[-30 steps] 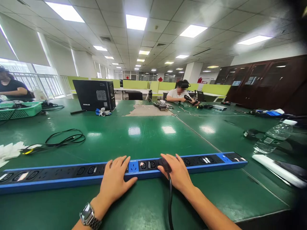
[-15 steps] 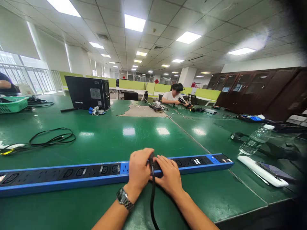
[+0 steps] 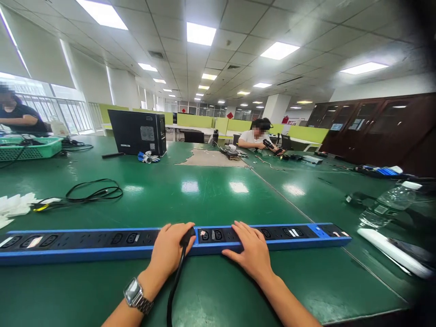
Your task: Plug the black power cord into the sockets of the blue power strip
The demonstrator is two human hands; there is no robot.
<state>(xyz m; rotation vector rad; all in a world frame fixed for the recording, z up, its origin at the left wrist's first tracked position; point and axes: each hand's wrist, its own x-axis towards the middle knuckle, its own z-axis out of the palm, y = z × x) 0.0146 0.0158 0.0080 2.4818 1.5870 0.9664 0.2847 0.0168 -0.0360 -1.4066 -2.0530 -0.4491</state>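
Across the near part of the green table lies a long power strip point(image 3: 112, 254), blue-edged with a row of black sockets. My left hand point(image 3: 170, 247), a watch on its wrist, is closed around a black power plug point(image 3: 187, 237) over the strip, left of its middle. From the plug a thick black cord runs down toward me. Whether the plug sits in a socket cannot be seen. My right hand point(image 3: 250, 247) rests on the strip farther right, fingers stretched over its top and thumb apart along the front side. Several sockets show between the two hands.
A coiled black cable point(image 3: 93, 193) lies at left, near a green basket point(image 3: 51, 147). Behind stand a black computer case point(image 3: 138, 131) and gloves point(image 3: 148, 157). At right are a water bottle point(image 3: 390, 204) and a white long object point(image 3: 393, 252). Another person point(image 3: 259, 136) sits across the table.
My left hand has moved left along the strip with the plug, away from my right hand. My right hand stays on the strip. The view has turned slightly left.
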